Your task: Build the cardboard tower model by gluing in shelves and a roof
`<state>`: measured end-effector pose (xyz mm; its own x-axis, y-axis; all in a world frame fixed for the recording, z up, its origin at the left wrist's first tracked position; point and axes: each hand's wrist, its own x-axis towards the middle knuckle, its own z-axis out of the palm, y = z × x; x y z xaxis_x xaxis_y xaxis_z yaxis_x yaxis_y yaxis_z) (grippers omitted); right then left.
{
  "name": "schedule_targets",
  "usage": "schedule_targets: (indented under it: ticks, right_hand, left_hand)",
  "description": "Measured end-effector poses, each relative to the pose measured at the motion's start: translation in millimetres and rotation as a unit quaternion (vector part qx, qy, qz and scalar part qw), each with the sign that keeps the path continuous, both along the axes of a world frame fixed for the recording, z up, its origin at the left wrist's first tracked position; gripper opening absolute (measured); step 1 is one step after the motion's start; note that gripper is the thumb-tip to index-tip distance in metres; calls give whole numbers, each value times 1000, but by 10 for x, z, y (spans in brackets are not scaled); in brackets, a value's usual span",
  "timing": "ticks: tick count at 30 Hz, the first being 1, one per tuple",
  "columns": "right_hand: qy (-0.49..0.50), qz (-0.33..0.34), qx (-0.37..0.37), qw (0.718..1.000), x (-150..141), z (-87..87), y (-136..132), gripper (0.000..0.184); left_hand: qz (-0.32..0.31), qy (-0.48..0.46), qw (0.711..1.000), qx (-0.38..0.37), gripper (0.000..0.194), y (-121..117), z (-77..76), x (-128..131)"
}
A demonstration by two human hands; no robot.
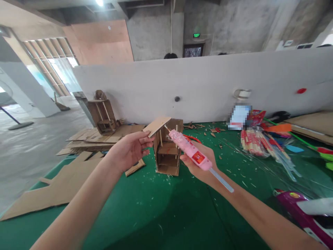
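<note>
Room to pass low over the worktop (145, 211) lies between the left forearm (88, 198) and the right forearm (247, 205), as far as the upright cardboard box (168, 149) in the middle. Flat cardboard (65, 182) blocks the left, bagged sticks (251, 143) and a purple object (293, 203) the right, and a white partition (208, 86) bars the back.

Upper left: ceiling lamp (99, 2) glaring at you. Daylight from left, floor (49, 135) washed pale. Your table (145, 215) dimmer, soft shadow lower centre. Edges stretched. Screen (239, 117), right, pixelated.
</note>
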<state>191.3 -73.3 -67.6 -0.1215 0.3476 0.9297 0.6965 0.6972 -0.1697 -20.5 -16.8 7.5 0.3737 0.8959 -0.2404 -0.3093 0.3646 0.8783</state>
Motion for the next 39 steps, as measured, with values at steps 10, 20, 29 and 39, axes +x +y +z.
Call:
schedule_targets:
  ticks: [10,20,29,39]
  right_hand:
    - [-57,35,22,998,-128,-21,-48,31]
    - [-42,72,-18,996,-150,7,-83,32]
    - [-50,53,17,997,-143,-22,-61,36]
    - [-48,68,18,996,-151,-29,-66,30]
  left_hand:
    - [25,25,999,4,16,-11,-5,4]
    - [-11,6,1000,19,6,13,-48,-26]
    - [-40,-21,998,30,10,-3,-31,-54]
    - [-45,-30,998,28,14,2,-36,-57]
